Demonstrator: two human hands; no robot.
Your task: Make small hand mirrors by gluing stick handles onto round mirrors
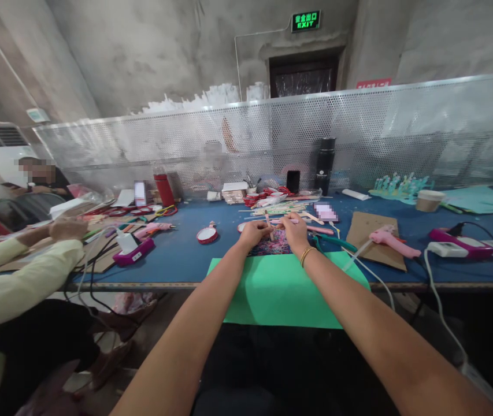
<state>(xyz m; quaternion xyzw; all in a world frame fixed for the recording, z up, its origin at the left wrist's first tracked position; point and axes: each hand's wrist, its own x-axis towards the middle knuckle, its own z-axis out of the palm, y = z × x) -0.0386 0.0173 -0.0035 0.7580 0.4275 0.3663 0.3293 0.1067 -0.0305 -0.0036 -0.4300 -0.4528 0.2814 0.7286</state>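
Observation:
My left hand [256, 233] pinches a thin pale stick [267, 217] that stands nearly upright between the two hands. Close beside it, the fingers of my right hand [295, 232] are pressed together, and what they hold is too small to make out. Under both hands lies a multicoloured tangle of fine pink, blue and purple strands [272, 247]. A bright green sheet [289, 289] hangs over the table edge below my wrists. Behind my hands is a spread of thin pale strips [278, 209].
On the right, a pink glue gun [396, 241] lies on cardboard [354, 228], near a purple power strip [467, 244] with cords. Teal-handled pliers [335, 241] lie by my right wrist. A round red-rimmed piece [207, 234] is left. A co-worker's hand [67, 229] works further left.

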